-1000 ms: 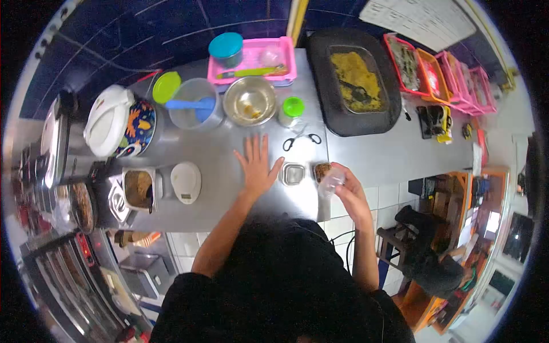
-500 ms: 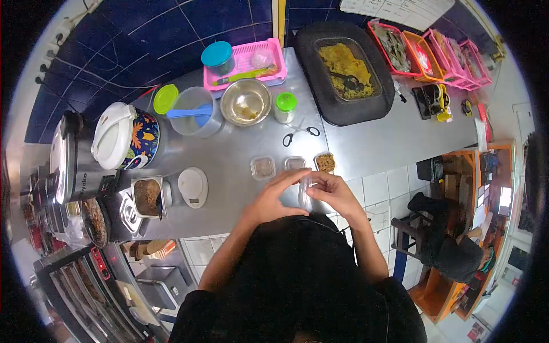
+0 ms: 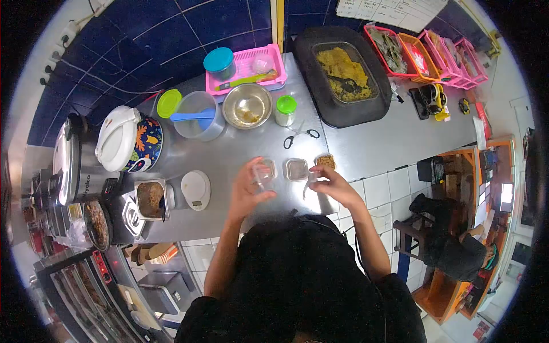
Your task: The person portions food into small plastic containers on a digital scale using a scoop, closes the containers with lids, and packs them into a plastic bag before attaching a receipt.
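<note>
My left hand (image 3: 247,188) is curled round a clear plastic tub (image 3: 263,182), thumb and fingers on its sides. Behind it, partly covered, a small clear container (image 3: 267,166) sits on the steel table. My right hand (image 3: 337,190) pinches a thin clear plastic piece (image 3: 310,182), seen edge-on; it looks like a lid. Between my hands a second small square container (image 3: 296,170) rests on the table. Just beyond my right fingers stands a container filled with brown crumbly food (image 3: 326,161), partly hidden.
Scissors (image 3: 301,137), a green-lidded jar (image 3: 285,110) and a metal bowl (image 3: 247,106) stand behind. A white scale (image 3: 195,190) and a steel pan of brown food (image 3: 151,199) are left. A black pan of yellow food (image 3: 345,68) sits back right. Another person (image 3: 457,257) sits far right.
My hands were together around clear plastic; now they have moved apart, each with a clear piece. My left hand went left. The middle container now shows fully.
</note>
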### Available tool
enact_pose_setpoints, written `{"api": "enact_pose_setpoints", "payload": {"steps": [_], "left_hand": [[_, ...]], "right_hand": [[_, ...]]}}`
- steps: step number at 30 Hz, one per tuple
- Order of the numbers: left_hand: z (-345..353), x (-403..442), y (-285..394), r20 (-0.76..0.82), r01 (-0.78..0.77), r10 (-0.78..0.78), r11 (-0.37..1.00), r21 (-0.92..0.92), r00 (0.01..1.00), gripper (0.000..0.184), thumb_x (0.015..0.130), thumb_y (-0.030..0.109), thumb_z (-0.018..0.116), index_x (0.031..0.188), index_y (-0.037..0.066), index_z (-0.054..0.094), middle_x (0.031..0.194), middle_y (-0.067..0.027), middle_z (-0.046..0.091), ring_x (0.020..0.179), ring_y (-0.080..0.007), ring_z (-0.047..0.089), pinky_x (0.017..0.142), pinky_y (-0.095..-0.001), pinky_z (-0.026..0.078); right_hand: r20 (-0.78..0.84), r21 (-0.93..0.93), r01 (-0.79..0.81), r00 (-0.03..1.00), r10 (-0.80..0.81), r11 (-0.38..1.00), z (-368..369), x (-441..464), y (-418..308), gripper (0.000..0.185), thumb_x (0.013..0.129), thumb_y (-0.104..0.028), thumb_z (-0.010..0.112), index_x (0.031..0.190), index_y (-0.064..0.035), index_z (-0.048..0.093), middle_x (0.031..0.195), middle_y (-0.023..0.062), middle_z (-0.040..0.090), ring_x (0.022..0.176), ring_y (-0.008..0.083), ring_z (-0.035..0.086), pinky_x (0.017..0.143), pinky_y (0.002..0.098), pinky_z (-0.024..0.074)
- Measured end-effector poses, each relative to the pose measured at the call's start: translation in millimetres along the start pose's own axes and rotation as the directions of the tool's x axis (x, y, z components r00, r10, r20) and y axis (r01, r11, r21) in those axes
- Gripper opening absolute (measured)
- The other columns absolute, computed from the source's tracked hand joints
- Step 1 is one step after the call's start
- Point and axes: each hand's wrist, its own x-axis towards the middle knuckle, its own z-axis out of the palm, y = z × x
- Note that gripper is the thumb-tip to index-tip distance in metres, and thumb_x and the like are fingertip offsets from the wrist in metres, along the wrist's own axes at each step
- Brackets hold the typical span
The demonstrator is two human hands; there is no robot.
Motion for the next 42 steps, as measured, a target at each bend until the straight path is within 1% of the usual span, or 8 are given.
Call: {"api": "enact_pose_setpoints", "payload": {"steps": [8,14,16,23,27,29,35,42], "left_hand": [[-16.9,-17.5,14.8,-0.134,0.238,-0.207,0.929,0.282,0.969,0.081,0.071,0.003,0.083,0.143,0.007,0.045,0.121,-0.0059,0.058,0.115,-0.0202,0.059,0.089,-0.0352,0.054],[-4.4,-18.7,-10.2,-0.044,0.200,-0.201,0.980,-0.023,0.979,0.082,0.074,0.006,0.084,0.144,0.005,0.040,0.134,-0.0098,0.057,0.120,-0.0228,0.056,0.094,-0.0414,0.052],[2.8,-14.0,-5.0,0.024,0.199,-0.198,0.959,-0.202,0.980,0.089,0.072,0.021,0.087,0.146,0.005,0.040,0.140,-0.0164,0.053,0.124,-0.0318,0.056,0.098,-0.0471,0.052],[8.7,-14.6,8.5,0.178,0.242,-0.167,0.762,-0.600,0.970,0.106,0.075,0.063,0.077,0.151,0.004,0.033,0.153,-0.0209,0.039,0.135,-0.0424,0.046,0.099,-0.0498,0.051],[-1.2,-16.5,4.4,0.192,0.260,-0.180,0.761,-0.595,0.965,0.109,0.076,0.074,0.067,0.153,0.005,0.032,0.153,-0.0222,0.039,0.130,-0.0395,0.050,0.096,-0.0497,0.053],[-3.3,-16.3,1.9,0.187,0.262,-0.186,0.761,-0.593,0.965,0.109,0.076,0.076,0.065,0.153,0.005,0.031,0.152,-0.0225,0.040,0.128,-0.0382,0.052,0.095,-0.0496,0.053],[3.1,-17.2,28.3,0.219,0.282,-0.193,0.801,-0.529,0.957,0.110,0.077,0.078,0.063,0.150,0.001,0.033,0.151,-0.0245,0.042,0.122,-0.0328,0.056,0.091,-0.0434,0.053],[37.1,-14.2,62.3,0.407,0.368,-0.150,0.760,-0.536,0.901,0.113,0.072,0.075,0.070,0.146,-0.003,0.034,0.149,-0.0292,0.042,0.116,-0.0346,0.059,0.089,-0.0440,0.056]], "right_hand": [[0.095,-0.090,0.372,0.926,-0.364,0.924,17.5,46.3,10.3,0.066,0.067,-0.016,0.090,0.115,-0.0077,0.046,0.129,0.0116,0.058,0.116,0.0223,0.057,0.098,0.0378,0.0472],[0.097,-0.351,0.549,0.827,-0.554,0.759,18.0,31.3,-20.8,0.063,0.064,-0.014,0.090,0.109,-0.0097,0.046,0.129,0.0117,0.060,0.120,0.0267,0.056,0.101,0.0403,0.0448],[0.126,-0.656,0.498,0.813,-0.569,0.566,12.1,41.3,-10.7,0.060,0.063,-0.018,0.091,0.104,-0.0094,0.048,0.128,0.0103,0.060,0.118,0.0306,0.055,0.100,0.0421,0.0446],[0.183,-0.798,0.482,0.766,-0.616,0.362,0.3,72.4,40.3,0.055,0.061,-0.024,0.091,0.098,-0.0095,0.055,0.132,0.0090,0.061,0.116,0.0349,0.055,0.099,0.0449,0.0446],[0.170,-0.713,0.547,0.742,-0.649,0.439,10.0,63.2,30.9,0.052,0.064,-0.022,0.091,0.097,-0.0091,0.052,0.133,0.0113,0.060,0.117,0.0319,0.055,0.100,0.0431,0.0445],[-0.021,-0.192,0.467,0.877,-0.480,0.863,18.6,54.8,30.3,0.055,0.068,-0.019,0.091,0.109,-0.0079,0.056,0.138,0.0124,0.056,0.120,0.0263,0.055,0.101,0.0397,0.0444],[0.002,-0.067,0.520,0.854,-0.521,0.852,30.7,-7.1,-29.1,0.089,0.074,-0.017,0.088,0.150,-0.0118,0.042,0.145,0.0074,0.049,0.125,0.0203,0.050,0.100,0.0366,0.0444],[0.053,-0.039,0.475,0.879,-0.473,0.879,24.3,-20.9,-28.4,0.083,0.076,-0.017,0.086,0.148,-0.0126,0.045,0.139,0.0062,0.052,0.123,0.0193,0.050,0.100,0.0367,0.0445]]}}
